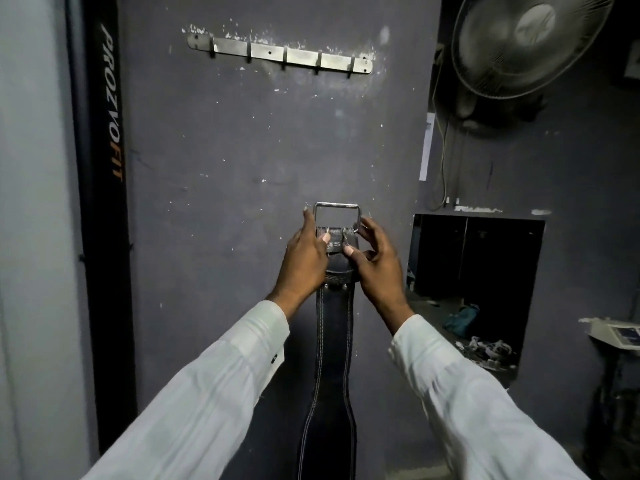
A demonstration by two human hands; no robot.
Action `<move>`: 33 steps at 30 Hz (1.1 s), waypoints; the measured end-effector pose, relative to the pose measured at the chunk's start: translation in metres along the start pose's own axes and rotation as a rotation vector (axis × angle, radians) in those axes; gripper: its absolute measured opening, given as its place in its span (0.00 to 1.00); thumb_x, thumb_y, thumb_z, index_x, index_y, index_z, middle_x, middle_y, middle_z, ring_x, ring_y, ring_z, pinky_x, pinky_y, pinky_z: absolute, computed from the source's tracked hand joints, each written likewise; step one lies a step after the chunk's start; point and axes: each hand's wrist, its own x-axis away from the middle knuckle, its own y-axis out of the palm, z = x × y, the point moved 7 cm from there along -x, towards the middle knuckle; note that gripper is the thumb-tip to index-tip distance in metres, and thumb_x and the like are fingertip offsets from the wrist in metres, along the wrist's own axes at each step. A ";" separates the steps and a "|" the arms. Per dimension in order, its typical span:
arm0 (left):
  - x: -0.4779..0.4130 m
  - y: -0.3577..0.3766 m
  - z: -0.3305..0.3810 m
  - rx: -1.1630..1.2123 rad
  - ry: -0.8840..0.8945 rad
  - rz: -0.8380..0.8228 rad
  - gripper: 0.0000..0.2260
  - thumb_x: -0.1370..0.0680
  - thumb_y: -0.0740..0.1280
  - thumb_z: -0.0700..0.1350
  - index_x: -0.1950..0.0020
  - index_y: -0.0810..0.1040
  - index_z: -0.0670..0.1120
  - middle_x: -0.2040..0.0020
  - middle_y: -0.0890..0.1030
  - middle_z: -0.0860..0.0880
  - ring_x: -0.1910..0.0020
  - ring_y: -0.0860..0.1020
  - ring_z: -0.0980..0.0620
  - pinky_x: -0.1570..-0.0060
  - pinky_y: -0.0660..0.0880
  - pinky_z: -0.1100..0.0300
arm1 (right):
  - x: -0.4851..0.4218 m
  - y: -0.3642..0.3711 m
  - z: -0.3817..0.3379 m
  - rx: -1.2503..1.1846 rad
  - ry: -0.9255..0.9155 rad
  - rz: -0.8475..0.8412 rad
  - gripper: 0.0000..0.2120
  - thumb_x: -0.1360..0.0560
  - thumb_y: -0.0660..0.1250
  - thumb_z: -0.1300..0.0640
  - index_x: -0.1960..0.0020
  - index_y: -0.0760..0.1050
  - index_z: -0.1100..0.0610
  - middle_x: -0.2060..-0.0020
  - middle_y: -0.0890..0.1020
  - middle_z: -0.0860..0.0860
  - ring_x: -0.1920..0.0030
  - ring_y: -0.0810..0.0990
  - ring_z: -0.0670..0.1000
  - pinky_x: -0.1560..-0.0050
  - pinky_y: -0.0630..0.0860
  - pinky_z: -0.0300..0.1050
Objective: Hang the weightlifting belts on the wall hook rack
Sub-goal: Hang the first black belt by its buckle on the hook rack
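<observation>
A black leather weightlifting belt [334,344] with white stitching hangs straight down in front of the grey wall, its steel buckle [337,213] at the top. My left hand [304,258] grips the belt's buckle end from the left, thumb on the front. My right hand [375,261] grips the same end from the right, thumb pressed on the strap below the buckle. High on the wall is a metal hook rack [280,55] with several hooks, all bare. The buckle is well below the rack.
A black upright post [104,202] with lettering stands at the left. A wall fan [526,43] hangs at the upper right, with cables below it. A dark recess [474,271] with clutter opens in the right wall. A small device [620,336] sits at the far right.
</observation>
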 end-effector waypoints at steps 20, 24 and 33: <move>-0.328 0.027 0.062 0.019 0.331 0.410 0.25 0.19 0.58 0.37 0.23 0.58 0.47 0.52 0.79 0.45 0.57 0.78 0.48 0.58 0.70 0.61 | -0.335 0.005 -0.007 0.013 -0.390 0.137 0.27 0.23 0.68 0.62 0.30 0.59 0.50 0.46 0.81 0.52 0.54 0.81 0.49 0.51 0.76 0.39; -0.367 0.030 0.071 0.051 0.336 0.426 0.17 0.21 0.57 0.35 0.33 0.61 0.43 0.55 0.76 0.48 0.61 0.75 0.51 0.60 0.69 0.59 | -0.380 0.007 -0.006 0.004 -0.460 0.202 0.15 0.25 0.69 0.64 0.47 0.65 0.53 0.52 0.78 0.47 0.54 0.79 0.47 0.61 0.68 0.22; -0.420 0.029 0.094 0.045 0.430 0.470 0.13 0.22 0.62 0.38 0.47 0.59 0.47 0.56 0.74 0.47 0.61 0.73 0.52 0.61 0.70 0.61 | -0.448 0.001 -0.013 0.044 -0.502 0.137 0.17 0.25 0.70 0.60 0.37 0.76 0.57 0.41 0.81 0.49 0.39 0.79 0.48 0.38 0.75 0.42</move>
